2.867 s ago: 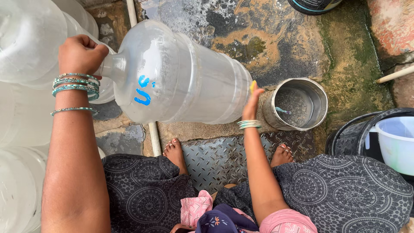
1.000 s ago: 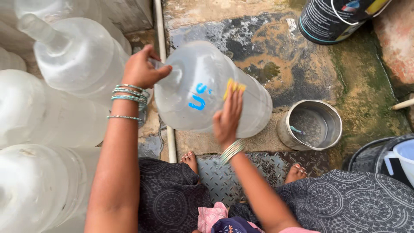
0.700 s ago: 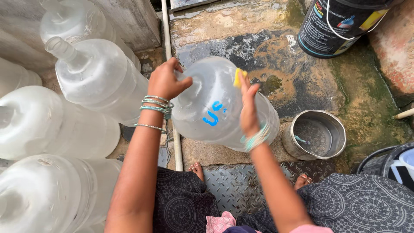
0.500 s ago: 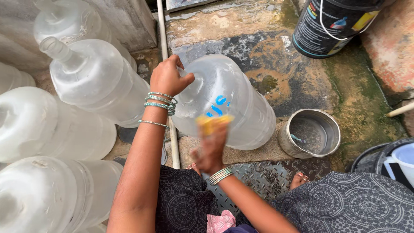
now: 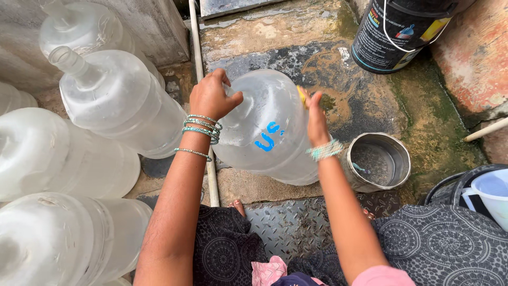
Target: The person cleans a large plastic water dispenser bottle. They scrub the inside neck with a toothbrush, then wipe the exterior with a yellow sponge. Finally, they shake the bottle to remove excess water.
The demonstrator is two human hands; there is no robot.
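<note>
Hands: left (image 5: 210, 96) still grips jug (image 5: 270, 130) neck; right (image 5: 316, 117), holding sponge (image 5: 302, 96), moved up jug side.

Clear plastic water jug (image 5: 267, 130), blue marking, tilted on its side, just left of steel pot (image 5: 378, 161); yellow scrubber (image 5: 302, 95) against its right side.

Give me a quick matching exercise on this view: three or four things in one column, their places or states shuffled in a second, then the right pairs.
Things:
1. left hand
2. right hand
3. steel pot
4. black bucket

Places or states:
A. stands at the top right, on the wet floor
B. grips the jug at its neck
C. presses a yellow scrubber to the jug's side
D. sits open, right of the jug

Pairs: 1-B, 2-C, 3-D, 4-A
</note>
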